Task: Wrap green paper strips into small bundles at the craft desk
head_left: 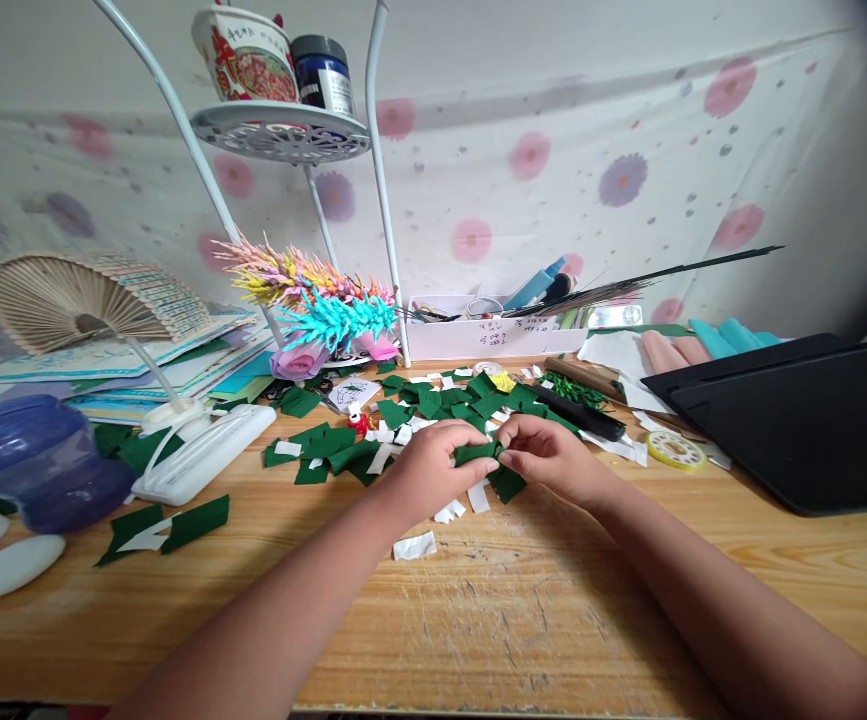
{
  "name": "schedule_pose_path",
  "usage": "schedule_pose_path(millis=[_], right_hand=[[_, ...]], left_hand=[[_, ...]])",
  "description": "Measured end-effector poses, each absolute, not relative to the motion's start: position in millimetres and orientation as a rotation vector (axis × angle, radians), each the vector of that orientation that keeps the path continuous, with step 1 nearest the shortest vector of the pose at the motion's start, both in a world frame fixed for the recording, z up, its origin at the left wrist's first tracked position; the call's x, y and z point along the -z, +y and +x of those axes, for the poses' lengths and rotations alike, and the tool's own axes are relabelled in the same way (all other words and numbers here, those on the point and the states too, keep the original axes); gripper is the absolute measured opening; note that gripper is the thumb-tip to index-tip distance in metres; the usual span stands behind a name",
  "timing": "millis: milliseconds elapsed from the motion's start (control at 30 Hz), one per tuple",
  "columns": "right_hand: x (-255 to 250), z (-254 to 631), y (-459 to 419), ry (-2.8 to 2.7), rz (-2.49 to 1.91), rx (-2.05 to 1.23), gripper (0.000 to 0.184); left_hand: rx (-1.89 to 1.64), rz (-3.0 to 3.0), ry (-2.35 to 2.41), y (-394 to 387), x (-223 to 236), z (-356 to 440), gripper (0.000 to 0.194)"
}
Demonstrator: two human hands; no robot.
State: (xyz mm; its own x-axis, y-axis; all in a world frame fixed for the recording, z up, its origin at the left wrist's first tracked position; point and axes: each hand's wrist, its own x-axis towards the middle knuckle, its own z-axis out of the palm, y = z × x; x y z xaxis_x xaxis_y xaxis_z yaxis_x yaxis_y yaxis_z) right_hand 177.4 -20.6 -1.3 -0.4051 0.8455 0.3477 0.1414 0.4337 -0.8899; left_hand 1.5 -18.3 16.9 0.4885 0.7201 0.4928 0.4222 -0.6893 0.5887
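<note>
Between the two hands, on the far side of the tabletop's [478,630] middle, I see a small green piece [476,455] held up close to the near edge of the loose scraps. Its long axis runs crosswise, from one hand to the other, roughly parallel to the tabletop's near edge. The left hand [427,468] has its left end, with the thumb along the near side and the fingers curled over the far side. The right hand [553,460] meets its right end, the fingers narrowed to a close pinch. Neither hand is nearer, as I view it: both touch the piece, one at each end. What I judge matters most is that end-to-end line, since any turn or pull would pass along it or about it. I cannot tell how firmly either hand grips, nor whether the piece is folded where the fingertips cover it. Just below the right fingertips lies another green scrap [507,486], with a white strip [479,497] beside it, toward the left hand.
</note>
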Motion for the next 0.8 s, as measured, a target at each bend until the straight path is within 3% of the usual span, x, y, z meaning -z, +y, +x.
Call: schedule_pose_path(millis=[333,800], right_hand=[[-0.4,173.8,-24.2,-1.745,-0.773,-1.206,0.011],[-6.7,178.5,-26.2,-1.884,-0.835,-1.140,0.012]], left_hand=[[-1.003,2.454,0.888,-19.0,-20.9,-0.6,0.006],[-0.898,2.451,1.005,-18.8,-16.2,-0.7,0.006]])
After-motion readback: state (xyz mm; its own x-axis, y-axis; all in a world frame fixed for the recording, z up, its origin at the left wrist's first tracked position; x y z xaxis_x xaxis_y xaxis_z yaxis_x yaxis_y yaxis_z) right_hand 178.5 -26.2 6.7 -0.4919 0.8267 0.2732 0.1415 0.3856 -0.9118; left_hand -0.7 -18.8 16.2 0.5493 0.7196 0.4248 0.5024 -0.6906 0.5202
